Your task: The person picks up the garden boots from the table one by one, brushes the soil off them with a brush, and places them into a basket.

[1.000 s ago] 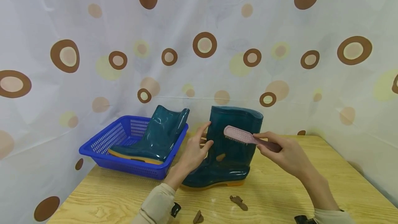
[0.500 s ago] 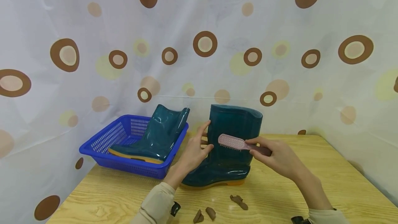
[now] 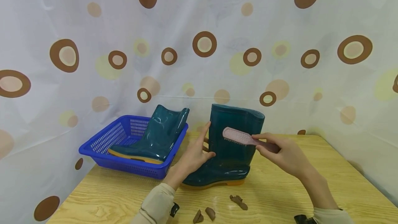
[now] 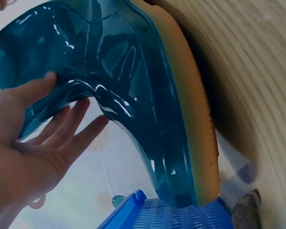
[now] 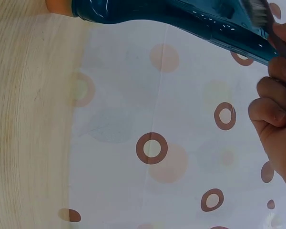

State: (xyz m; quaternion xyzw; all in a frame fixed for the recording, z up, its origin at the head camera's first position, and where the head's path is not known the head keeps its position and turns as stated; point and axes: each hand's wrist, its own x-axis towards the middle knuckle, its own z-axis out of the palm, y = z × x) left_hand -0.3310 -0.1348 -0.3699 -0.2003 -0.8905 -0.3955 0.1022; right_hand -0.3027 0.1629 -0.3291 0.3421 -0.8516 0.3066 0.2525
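A dark green rubber boot (image 3: pixel 233 156) with a tan sole stands upright on the table, toe to the left. My left hand (image 3: pixel 194 153) holds the front of its shaft. In the left wrist view the thumb lies on the near side of the boot and the other fingers go along its front edge. My right hand (image 3: pixel 287 151) grips the dark handle of a pink brush (image 3: pixel 238 136), whose bristles face the upper shaft. At the right wrist view's edge, the fingers of that hand (image 5: pixel 279 102) curl around the handle.
Left of the boot, a blue plastic basket (image 3: pixel 124 168) holds a second green boot (image 3: pixel 161 134), leaning. Several brown clumps (image 3: pixel 238 202) lie on the wooden table (image 3: pixel 280 196) in front. A dotted curtain (image 3: pixel 199 16) hangs behind.
A brown clump dropped from the boot's shaft onto the table. The brush went down and left across the shaft, then back up and right. My left hand slid slightly lower.
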